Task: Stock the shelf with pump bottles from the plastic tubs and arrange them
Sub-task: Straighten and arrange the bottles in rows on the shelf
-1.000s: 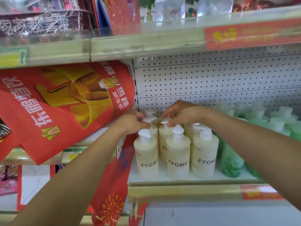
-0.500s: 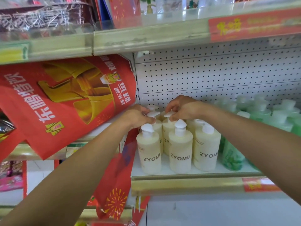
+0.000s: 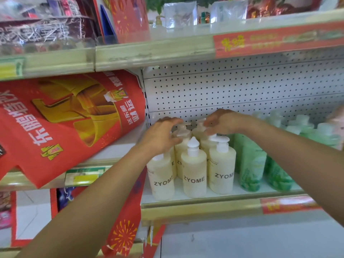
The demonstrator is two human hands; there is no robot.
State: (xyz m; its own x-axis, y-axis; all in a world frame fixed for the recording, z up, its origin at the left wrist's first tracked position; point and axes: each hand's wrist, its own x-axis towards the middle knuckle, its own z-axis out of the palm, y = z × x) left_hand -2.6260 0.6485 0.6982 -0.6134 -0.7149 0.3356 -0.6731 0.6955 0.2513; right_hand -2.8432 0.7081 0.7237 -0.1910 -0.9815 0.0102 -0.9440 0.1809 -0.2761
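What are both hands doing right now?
Left hand: open, fingers spread over a back-row pump.
Right hand: open, relaxed fingers at another pump.

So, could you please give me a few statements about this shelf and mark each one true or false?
1. Three cream bottles reading ZYOME stand in the front row. True.
2. The green bottles stand left of the cream ones. False: they stand to the right.
3. Both hands are over the pump heads of the back-row bottles: left hand, right hand. True.
4. The shelf's back panel is solid wood. False: it is white perforated board.
5. A red banner hangs left of the bottles. True.
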